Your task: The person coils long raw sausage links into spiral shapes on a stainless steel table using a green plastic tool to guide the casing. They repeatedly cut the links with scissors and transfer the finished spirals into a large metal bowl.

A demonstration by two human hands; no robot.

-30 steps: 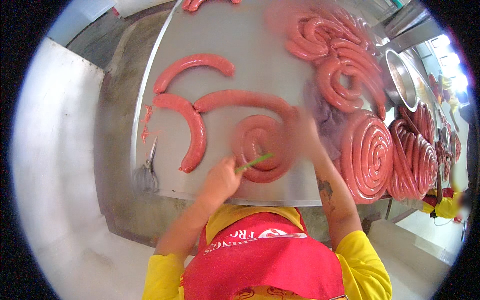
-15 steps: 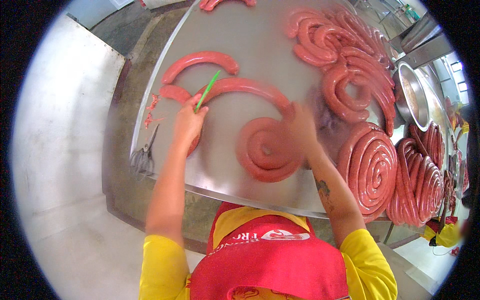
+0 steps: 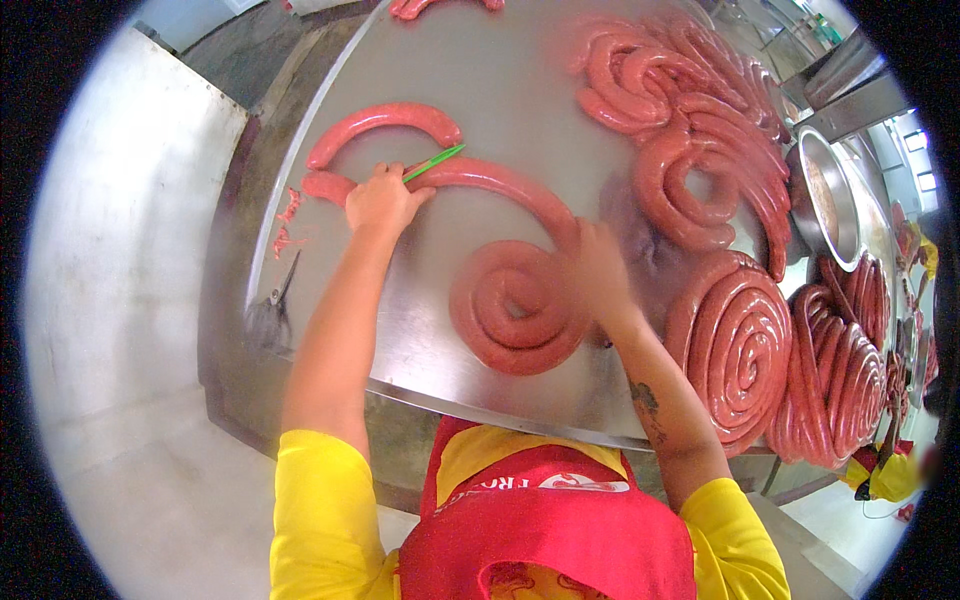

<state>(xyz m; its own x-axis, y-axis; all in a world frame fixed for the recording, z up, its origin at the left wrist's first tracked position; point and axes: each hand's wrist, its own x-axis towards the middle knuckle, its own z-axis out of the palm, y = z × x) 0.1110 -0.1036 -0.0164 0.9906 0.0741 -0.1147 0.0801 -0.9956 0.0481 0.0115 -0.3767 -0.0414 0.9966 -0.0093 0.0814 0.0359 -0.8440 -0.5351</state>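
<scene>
My left hand (image 3: 382,202) is closed round a slim bright green stick (image 3: 436,161), its exact kind unclear, and lies over a long pink sausage (image 3: 490,178). The stick slants across that sausage, its tip pointing away to the right. On the right, my right hand (image 3: 603,270), slightly blurred, grips the same sausage where it bends down into a coil (image 3: 487,318) flat on the steel table. The fingers partly hide this bend. A short curved length of sausage (image 3: 385,117) rests just beyond my left hand, apart from it.
Scissors (image 3: 270,312) and meat scraps (image 3: 284,222) lie near the left edge of the metal table (image 3: 420,345). Heaped sausage (image 3: 690,75), a big spiral coil (image 3: 728,350) and more loops (image 3: 835,375) fill the right side, beside a steel bowl (image 3: 826,200).
My left hand has moved forward onto the sausage, and the green stick has tipped from steep to a flatter slant. My right hand stays at the bend by the coil. The view has shifted slightly.
</scene>
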